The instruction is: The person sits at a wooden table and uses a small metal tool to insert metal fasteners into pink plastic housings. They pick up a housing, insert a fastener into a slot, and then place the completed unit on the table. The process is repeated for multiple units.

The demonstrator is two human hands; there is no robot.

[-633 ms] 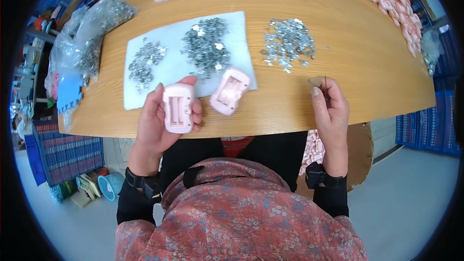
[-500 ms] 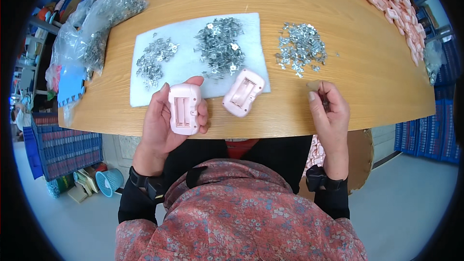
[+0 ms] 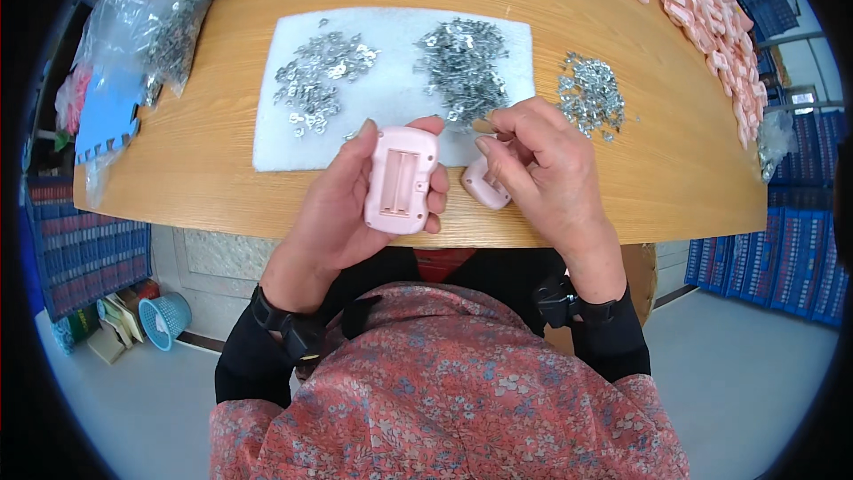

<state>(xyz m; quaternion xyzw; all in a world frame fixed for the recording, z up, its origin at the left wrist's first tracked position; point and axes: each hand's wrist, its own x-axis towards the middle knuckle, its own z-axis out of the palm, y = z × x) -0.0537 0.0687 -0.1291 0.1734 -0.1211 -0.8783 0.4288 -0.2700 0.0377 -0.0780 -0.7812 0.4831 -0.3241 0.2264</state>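
My left hand (image 3: 329, 204) holds a pale pink plastic casing (image 3: 401, 181) upright, its battery compartment, with two slots, facing up. Fingers and thumb wrap round its sides. To the right of it my right hand (image 3: 560, 173) is closed in a pinch; what sits between thumb and forefinger is too small to make out. A second pink casing (image 3: 486, 188) lies by the mat's front right edge, partly hidden under that hand. Beyond both hands spreads a white foam mat (image 3: 393, 98) with two heaps of small metal contact pieces, a left heap (image 3: 306, 84) and a right heap (image 3: 462, 71).
Another heap of metal pieces (image 3: 591, 93) lies on the wooden table (image 3: 693, 178) right of the mat. Many pink casing parts (image 3: 693, 18) are piled along the far right. A clear plastic bag of metal pieces (image 3: 178, 40) and a blue foam tile (image 3: 107, 116) occupy the left edge.
My right hand has moved left from the bare table to above the second casing, still pinched. The left hand keeps its casing. The whole view has shifted.
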